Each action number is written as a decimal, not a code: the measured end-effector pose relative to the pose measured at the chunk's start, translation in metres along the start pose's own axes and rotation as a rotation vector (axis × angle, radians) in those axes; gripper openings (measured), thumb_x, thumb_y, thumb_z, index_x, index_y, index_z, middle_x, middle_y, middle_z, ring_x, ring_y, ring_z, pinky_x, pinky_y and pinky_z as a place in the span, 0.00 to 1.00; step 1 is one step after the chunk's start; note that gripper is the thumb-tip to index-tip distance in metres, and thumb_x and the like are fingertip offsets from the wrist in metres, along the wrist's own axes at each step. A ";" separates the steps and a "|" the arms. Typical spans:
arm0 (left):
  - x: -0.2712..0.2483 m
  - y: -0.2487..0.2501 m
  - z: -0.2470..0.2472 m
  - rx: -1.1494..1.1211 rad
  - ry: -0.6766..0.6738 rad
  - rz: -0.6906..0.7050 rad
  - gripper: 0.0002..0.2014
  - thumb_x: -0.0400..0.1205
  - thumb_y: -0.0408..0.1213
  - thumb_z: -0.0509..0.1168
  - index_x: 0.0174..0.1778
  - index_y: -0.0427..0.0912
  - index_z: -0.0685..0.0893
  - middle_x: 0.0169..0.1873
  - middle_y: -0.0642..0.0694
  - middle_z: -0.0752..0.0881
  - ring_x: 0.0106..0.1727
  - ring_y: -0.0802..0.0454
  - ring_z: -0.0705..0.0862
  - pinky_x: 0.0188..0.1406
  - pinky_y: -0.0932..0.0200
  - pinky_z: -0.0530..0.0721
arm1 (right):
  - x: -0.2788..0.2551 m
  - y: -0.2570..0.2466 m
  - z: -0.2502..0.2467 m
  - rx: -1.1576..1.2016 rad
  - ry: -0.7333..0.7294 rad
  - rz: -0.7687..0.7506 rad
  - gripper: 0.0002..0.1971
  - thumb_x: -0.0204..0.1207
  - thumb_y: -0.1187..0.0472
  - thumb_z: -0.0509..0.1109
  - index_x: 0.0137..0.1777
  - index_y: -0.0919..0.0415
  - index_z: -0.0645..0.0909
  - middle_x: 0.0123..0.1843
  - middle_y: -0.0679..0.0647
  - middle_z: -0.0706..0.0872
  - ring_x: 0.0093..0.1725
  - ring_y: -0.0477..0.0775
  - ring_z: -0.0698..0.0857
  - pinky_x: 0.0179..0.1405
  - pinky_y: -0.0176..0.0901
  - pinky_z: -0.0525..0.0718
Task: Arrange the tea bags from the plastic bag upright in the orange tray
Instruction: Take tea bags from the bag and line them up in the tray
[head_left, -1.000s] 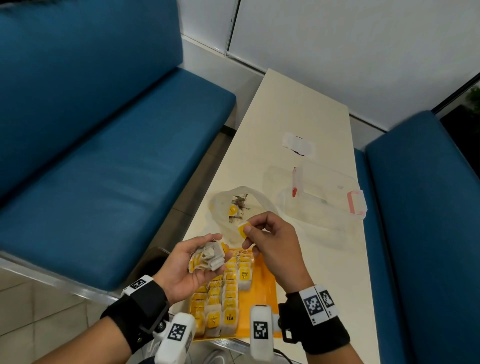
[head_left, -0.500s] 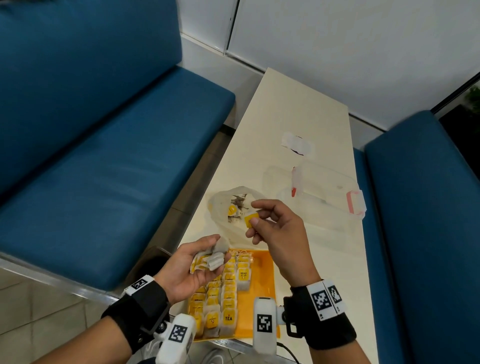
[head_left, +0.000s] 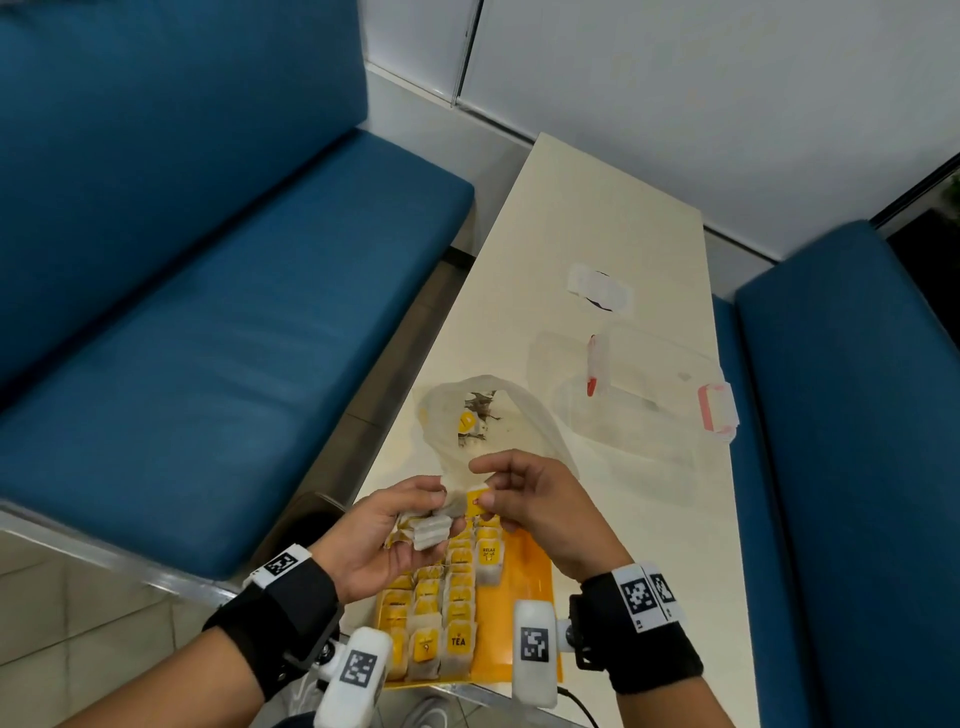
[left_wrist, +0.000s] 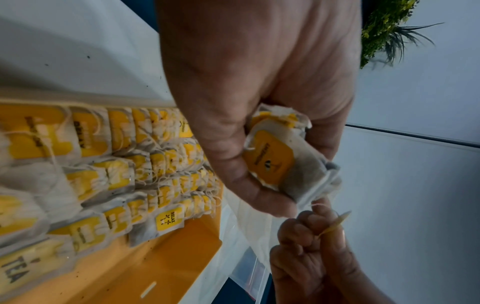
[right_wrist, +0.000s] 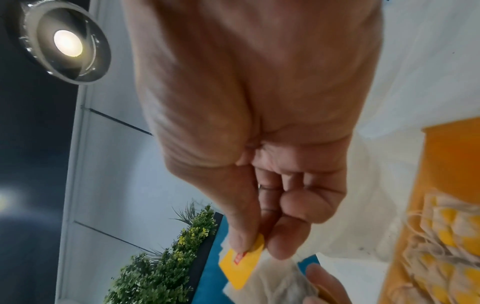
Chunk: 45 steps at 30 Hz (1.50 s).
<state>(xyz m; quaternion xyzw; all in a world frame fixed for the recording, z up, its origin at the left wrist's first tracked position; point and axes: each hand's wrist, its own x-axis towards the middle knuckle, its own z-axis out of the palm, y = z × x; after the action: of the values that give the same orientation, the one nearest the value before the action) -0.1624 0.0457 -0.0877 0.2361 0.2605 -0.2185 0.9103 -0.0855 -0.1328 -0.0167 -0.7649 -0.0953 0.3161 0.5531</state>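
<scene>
I read even, soft indoor light in the head view, edges bowed by the wide lens. A ceiling lamp (right_wrist: 68, 43) glares at the right wrist view's upper-left corner. Both wrist views look dim, grainy, softly blurred near the fingers.

A narrow cream table (head_left: 613, 218) is flanked by two blue padded benches (head_left: 218, 322), against white wall panels (head_left: 701, 78). Pale floor tiles (head_left: 62, 623) are seen below; a round ceiling lamp (right_wrist: 68, 43) is lit.

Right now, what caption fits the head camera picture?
Left hand holds a bunch of tea bags; right hand pinches one yellow tag above the orange tray.
</scene>
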 end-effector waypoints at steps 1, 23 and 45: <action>0.000 0.000 0.000 0.015 -0.006 -0.014 0.09 0.78 0.26 0.69 0.52 0.39 0.86 0.48 0.32 0.89 0.43 0.39 0.93 0.29 0.53 0.91 | 0.001 0.001 0.000 0.004 -0.009 0.014 0.15 0.76 0.77 0.72 0.62 0.66 0.86 0.38 0.51 0.84 0.36 0.48 0.85 0.31 0.37 0.79; 0.007 0.000 -0.016 0.159 -0.008 -0.036 0.12 0.80 0.33 0.72 0.58 0.37 0.93 0.53 0.30 0.88 0.48 0.39 0.92 0.33 0.52 0.93 | -0.006 0.020 -0.014 -0.111 0.129 0.045 0.04 0.79 0.70 0.73 0.48 0.70 0.81 0.35 0.65 0.89 0.29 0.47 0.86 0.26 0.40 0.76; 0.015 -0.003 -0.016 0.271 0.155 0.073 0.22 0.82 0.29 0.71 0.73 0.45 0.82 0.59 0.32 0.87 0.51 0.39 0.92 0.37 0.49 0.91 | 0.005 0.106 0.020 -0.601 0.137 0.460 0.11 0.74 0.69 0.71 0.42 0.53 0.74 0.50 0.56 0.88 0.50 0.58 0.89 0.51 0.50 0.88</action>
<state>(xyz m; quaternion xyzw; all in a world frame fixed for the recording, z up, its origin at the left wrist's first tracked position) -0.1579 0.0483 -0.1096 0.3824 0.2892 -0.1997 0.8546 -0.1149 -0.1541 -0.1182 -0.9137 0.0277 0.3382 0.2237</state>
